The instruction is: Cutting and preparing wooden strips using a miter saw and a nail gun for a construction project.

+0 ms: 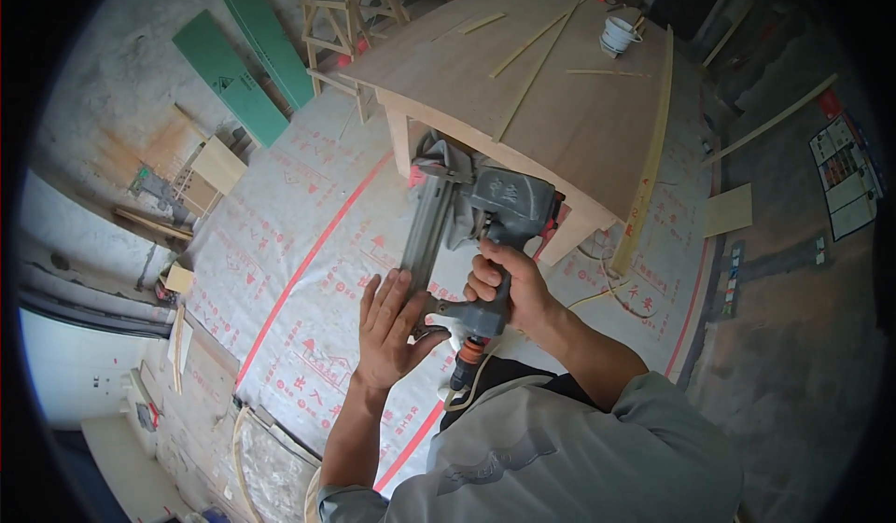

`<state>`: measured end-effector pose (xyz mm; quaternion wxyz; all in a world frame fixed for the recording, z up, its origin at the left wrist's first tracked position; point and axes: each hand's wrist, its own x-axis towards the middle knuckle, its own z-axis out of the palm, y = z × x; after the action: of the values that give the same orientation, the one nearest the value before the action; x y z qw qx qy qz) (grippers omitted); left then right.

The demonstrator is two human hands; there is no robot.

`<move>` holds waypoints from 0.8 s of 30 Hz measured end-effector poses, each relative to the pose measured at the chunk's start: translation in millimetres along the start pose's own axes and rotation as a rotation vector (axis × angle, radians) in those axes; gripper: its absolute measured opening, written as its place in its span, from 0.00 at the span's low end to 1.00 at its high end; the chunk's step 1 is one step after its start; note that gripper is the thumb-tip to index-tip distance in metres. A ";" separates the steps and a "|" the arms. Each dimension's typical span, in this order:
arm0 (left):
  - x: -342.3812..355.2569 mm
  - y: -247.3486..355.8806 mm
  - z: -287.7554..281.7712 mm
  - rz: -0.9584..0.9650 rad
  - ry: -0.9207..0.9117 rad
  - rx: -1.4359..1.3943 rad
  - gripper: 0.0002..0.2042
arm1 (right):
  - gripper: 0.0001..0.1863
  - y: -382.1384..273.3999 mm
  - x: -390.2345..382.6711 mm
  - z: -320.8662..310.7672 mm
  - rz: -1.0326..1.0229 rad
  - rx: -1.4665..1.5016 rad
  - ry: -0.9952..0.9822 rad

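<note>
A dark grey pneumatic nail gun (511, 196) is held up in front of my body, its long metal magazine slanting down to the left. My right hand (511, 285) wraps round its handle. Against the lower end of the magazine rests my left hand (390, 327), its fingers laid along the rail and its thumb toward the base of the handle. An air hose (476, 383) with an orange-and-black coupling is fixed to the handle's bottom. Just beyond the tool stands a large wooden workbench (448, 70); the gun's nose overlaps its near edge in view.
Thin wooden strips (537, 47) and a white bucket (620, 34) lie on the benchtop. Printed protective sheeting (308, 215) covers the floor. Green boards (229, 75) lean on the left wall near a wooden stepladder (350, 19). The yellowish hose (597, 294) trails across the floor at right.
</note>
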<state>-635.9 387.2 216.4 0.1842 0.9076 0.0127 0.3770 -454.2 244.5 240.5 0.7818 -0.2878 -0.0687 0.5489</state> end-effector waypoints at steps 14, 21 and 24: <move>99.1 -116.0 -19.4 -0.032 -0.090 -0.043 0.22 | 0.10 0.4 145.9 -0.3 0.046 0.379 0.084; 85.9 -162.5 -41.7 -0.136 -0.093 -0.226 0.16 | 0.14 -6.4 189.5 -1.0 -0.021 0.375 0.242; 86.0 -190.5 -74.0 -0.297 -0.179 -0.361 0.13 | 0.14 -5.4 211.9 4.5 -0.096 0.368 0.275</move>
<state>-603.3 602.6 257.2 0.3972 0.8779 0.0620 0.2601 -369.5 435.1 202.8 0.8482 -0.2090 0.1259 0.4702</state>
